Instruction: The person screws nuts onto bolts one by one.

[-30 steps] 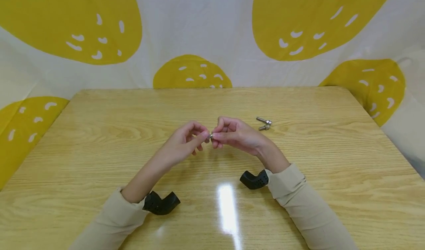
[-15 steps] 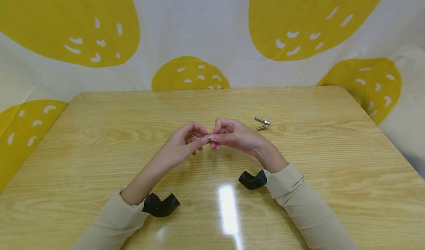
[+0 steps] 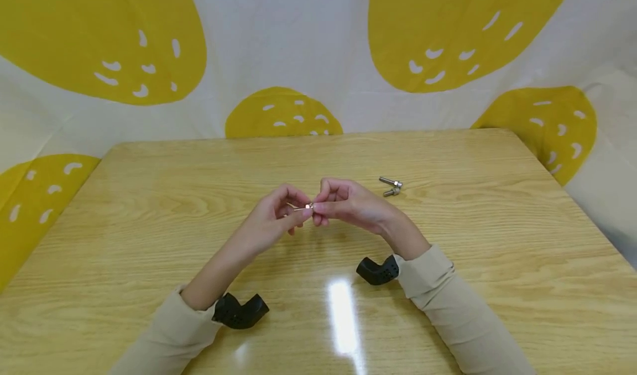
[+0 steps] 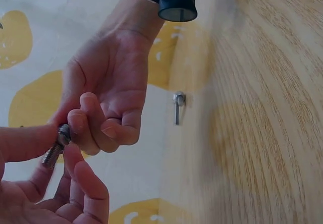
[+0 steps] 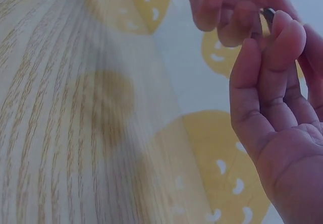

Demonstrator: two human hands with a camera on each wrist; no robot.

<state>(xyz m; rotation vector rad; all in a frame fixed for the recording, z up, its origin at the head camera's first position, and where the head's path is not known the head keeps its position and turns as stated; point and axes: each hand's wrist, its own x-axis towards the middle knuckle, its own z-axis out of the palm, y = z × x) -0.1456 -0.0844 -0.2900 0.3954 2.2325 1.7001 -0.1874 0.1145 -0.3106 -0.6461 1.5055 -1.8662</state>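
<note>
Over the middle of the table, both hands meet fingertip to fingertip at a small silvery bolt (image 4: 52,156). In the head view my left hand (image 3: 269,217) pinches it between thumb and fingers, its shank pointing left. My right hand (image 3: 355,206) pinches the bolt's right end, where a thicker collar, a nut or the head, shows in the left wrist view. Its thumb and index finger partly cover that end. From the right wrist view, fingers hide most of the bolt, with just a dark metal bit showing between the two hands.
Two more silvery bolts, a longer one (image 3: 390,181) and a shorter one (image 3: 391,192), lie on the wooden table (image 3: 149,242) beyond the right hand. Black wrist mounts (image 3: 240,311) stick out from both sleeves. A yellow-patterned white cloth (image 3: 283,32) hangs behind the table.
The hands have drawn slightly together at the bolt, and the gap between their fingertips has narrowed. More of the bolt's shank shows at the left fingers. The head view has shifted a little.
</note>
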